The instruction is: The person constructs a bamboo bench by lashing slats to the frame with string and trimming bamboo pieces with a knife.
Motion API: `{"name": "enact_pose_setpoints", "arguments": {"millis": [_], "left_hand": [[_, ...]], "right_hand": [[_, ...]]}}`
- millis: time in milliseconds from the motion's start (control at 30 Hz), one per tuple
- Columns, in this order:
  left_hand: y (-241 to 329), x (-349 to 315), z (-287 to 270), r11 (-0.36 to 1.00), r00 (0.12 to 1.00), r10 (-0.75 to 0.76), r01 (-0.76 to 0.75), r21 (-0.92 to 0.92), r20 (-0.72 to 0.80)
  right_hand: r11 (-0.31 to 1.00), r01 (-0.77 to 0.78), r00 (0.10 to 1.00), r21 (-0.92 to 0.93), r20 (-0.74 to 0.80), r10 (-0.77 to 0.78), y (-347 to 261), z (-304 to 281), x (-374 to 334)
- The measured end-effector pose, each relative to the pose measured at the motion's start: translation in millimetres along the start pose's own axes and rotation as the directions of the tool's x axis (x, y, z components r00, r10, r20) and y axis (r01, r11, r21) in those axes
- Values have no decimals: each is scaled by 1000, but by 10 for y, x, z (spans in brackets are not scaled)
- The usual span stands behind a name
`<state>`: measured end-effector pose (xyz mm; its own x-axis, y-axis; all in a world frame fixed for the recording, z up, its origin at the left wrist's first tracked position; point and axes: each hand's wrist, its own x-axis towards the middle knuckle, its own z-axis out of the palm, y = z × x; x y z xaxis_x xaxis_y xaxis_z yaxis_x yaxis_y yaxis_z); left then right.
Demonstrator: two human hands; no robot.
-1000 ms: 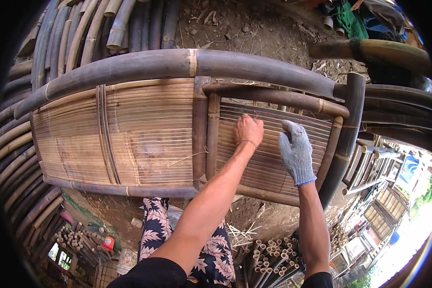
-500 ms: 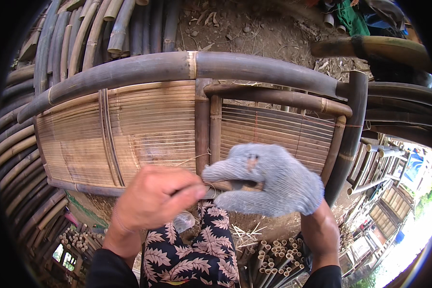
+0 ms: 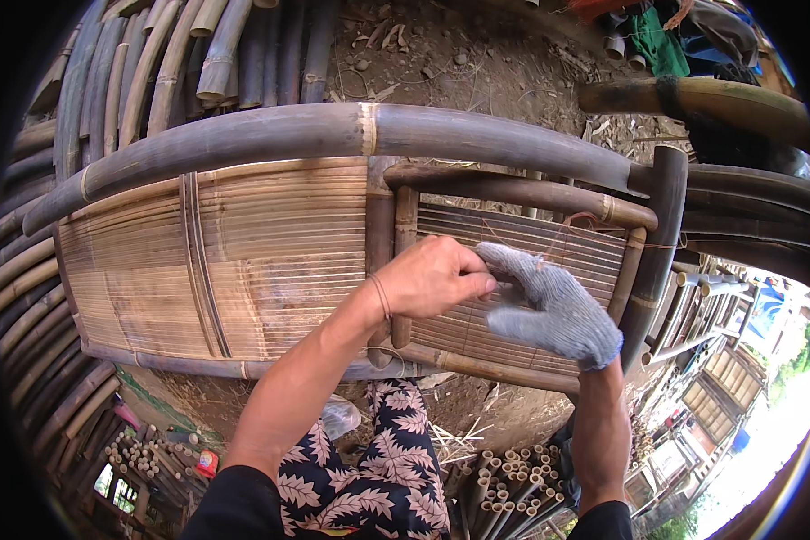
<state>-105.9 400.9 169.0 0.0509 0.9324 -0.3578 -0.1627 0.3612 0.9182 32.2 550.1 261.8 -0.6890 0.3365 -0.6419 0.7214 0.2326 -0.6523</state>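
Observation:
Over the smaller slatted panel of a dark bamboo frame (image 3: 504, 185), both my hands come together. My left hand (image 3: 427, 279) is bare, its fingers closed in a pinch; what they hold, if anything, is hidden. Close beside its fingertips is my right hand (image 3: 558, 306) in a grey knit glove, thumb and forefinger apart around a gap. Its inner fingers are partly hidden. A thin reddish strand (image 3: 587, 218) loops near the panel's upper right corner. To the left stretches a wider panel of pale bamboo slats (image 3: 283, 243).
A thick bamboo rail (image 3: 243, 135) spans the far side, meeting an upright post (image 3: 661, 207) at right. Bamboo poles (image 3: 166, 76) are stacked at the far left. Cut bamboo tubes (image 3: 522, 477) stand near my legs, beside a clear plastic bag (image 3: 340, 417).
Both hands have moved away from me, the left also rightward, from the middle post to over the smaller panel. The view has shifted slightly. The strand loop now shows at the panel's corner.

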Motion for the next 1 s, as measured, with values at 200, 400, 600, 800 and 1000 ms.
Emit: {"name": "enact_pose_setpoints", "arguments": {"millis": [200,400,600,800,1000], "left_hand": [[-496,426,-136,957,973,-70,3,-289,-221],[-1022,990,142,991,734,-80,-16,-136,-675],[-1306,1053,446,859,737,270,107,501,-620],[-1187,1098,259,821,915,14,220,528,-402],[-1184,1119,217,823,939,-14,206,529,-344]], "right_hand": [[985,-167,926,-48,-351,140,571,-231,87],[889,-90,944,-449,-323,-68,865,-392,412],[609,-480,764,-631,-642,-63,1205,-424,564],[426,-512,785,-746,-608,-121,1055,27,928],[544,-303,935,-782,-356,9,1143,484,1328]]}}
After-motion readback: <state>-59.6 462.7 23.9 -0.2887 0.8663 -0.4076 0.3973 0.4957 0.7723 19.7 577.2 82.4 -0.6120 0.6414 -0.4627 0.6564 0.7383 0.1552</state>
